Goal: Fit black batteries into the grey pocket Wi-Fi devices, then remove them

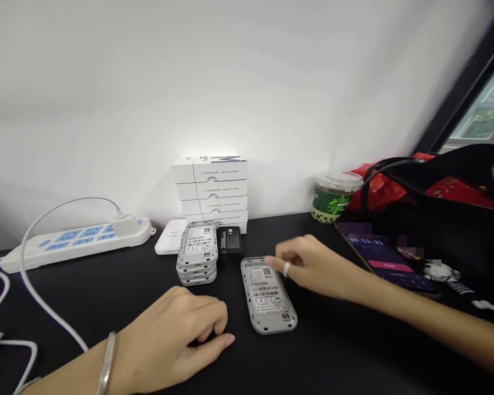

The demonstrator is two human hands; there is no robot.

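Note:
A grey-white device casing (267,296) lies flat on the black table, its inside with printed labels and a QR code facing up. My right hand (308,266), with a ring on it, is at the casing's top right corner. Its thumb tip seems to touch the rim; the other fingers are loosely curled, with a gap to the thumb. My left hand (181,334) rests on the table left of the casing, fingers loosely bent and thumb stretched out, holding nothing. Behind it stands a stack of similar casings (197,249), beside a black battery (230,241) marked 3000mAh.
White boxes (214,189) are stacked against the wall, with thin white covers (170,236) beside them. A power strip (78,238) with white cables lies left. On the right are a green-labelled cup (333,197), a phone (382,252) and a black bag (469,219).

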